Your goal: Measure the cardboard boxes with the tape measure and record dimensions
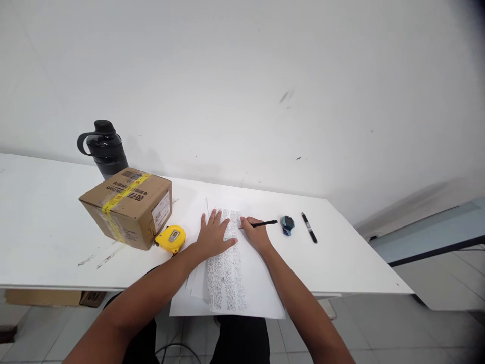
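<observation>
My left hand (214,236) lies flat with its fingers spread on a sheet of paper (227,283) covered in rows of small dark marks. Beneath that sheet are more white papers (261,293), overhanging the table's front edge. A slim black pen (265,223) is gripped in my right hand (255,233), which rests on the right side of the papers. The pen's back end points right, and its tip is near the marked sheet's upper right edge; whether it touches cannot be made out.
Left of the papers sit a yellow tape measure (172,238), a taped cardboard box (129,207) and a dark bottle (108,151) behind it. To the right lie a blue digital watch (287,225) and a black pen with a light band (309,227). A wall (227,101) borders the white table (341,263).
</observation>
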A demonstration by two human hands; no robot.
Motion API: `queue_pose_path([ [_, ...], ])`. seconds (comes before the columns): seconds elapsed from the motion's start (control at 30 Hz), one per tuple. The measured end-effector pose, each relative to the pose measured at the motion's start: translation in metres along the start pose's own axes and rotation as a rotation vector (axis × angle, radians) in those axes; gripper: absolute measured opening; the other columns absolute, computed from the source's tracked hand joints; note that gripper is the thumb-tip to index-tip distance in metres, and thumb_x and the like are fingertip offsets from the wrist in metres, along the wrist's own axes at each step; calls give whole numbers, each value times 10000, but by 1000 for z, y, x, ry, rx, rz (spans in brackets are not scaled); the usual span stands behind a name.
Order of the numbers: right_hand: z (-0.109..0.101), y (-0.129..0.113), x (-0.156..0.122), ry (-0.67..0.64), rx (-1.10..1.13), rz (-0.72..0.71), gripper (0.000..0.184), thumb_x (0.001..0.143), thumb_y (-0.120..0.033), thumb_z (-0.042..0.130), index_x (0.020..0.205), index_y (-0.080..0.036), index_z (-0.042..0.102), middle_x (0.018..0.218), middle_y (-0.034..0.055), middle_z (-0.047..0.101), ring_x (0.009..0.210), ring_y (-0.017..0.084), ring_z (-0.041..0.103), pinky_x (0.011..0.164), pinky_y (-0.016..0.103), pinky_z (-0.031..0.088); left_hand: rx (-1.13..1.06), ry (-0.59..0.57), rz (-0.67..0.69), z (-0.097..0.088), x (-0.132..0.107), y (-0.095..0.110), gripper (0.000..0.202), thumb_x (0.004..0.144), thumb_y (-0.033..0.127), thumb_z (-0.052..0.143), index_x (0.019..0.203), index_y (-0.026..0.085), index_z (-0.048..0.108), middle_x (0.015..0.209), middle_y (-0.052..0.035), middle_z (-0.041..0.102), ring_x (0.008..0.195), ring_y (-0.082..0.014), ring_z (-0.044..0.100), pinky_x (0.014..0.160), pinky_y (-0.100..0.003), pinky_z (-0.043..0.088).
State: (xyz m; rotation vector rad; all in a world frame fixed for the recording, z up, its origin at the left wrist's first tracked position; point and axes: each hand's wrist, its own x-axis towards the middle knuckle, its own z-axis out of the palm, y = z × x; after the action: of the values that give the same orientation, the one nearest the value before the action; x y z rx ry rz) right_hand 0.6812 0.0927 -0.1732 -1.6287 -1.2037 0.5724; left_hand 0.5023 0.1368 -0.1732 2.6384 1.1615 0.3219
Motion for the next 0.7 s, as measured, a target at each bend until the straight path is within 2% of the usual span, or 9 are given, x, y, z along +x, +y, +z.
queue_pose_path([
  [0.1, 0, 1, 0, 39, 7, 1, 368, 813, -468, 555, 567, -197, 595, 594, 3, 592, 636, 168, 521, 630, 285, 386, 5, -6, 3, 0, 0, 0, 775, 831, 694, 403, 1447, 222, 403, 1600, -134, 198, 1492, -330, 52, 1157, -613, 21],
  [0.27, -1, 0, 0, -15, 18, 21, 362, 802, -461, 575, 562, -191, 600, 555, -9, 555, 586, 152, 481, 599, 282, 360, 6, -15, 4, 0, 1, 0, 780, 833, 696, 398, 1450, 218, 399, 1600, -142, 193, 1494, -327, 32, 1156, -617, 18],
  [0.7, -1, 1, -1, 60, 6, 5, 360, 800, -447, 562, 544, -195, 562, 564, -9, 559, 598, 151, 483, 608, 285, 368, 23, 16, 10, 4, 1, -1, 773, 833, 699, 397, 1440, 221, 412, 1592, -147, 222, 1493, -324, 60, 1155, -622, 37],
])
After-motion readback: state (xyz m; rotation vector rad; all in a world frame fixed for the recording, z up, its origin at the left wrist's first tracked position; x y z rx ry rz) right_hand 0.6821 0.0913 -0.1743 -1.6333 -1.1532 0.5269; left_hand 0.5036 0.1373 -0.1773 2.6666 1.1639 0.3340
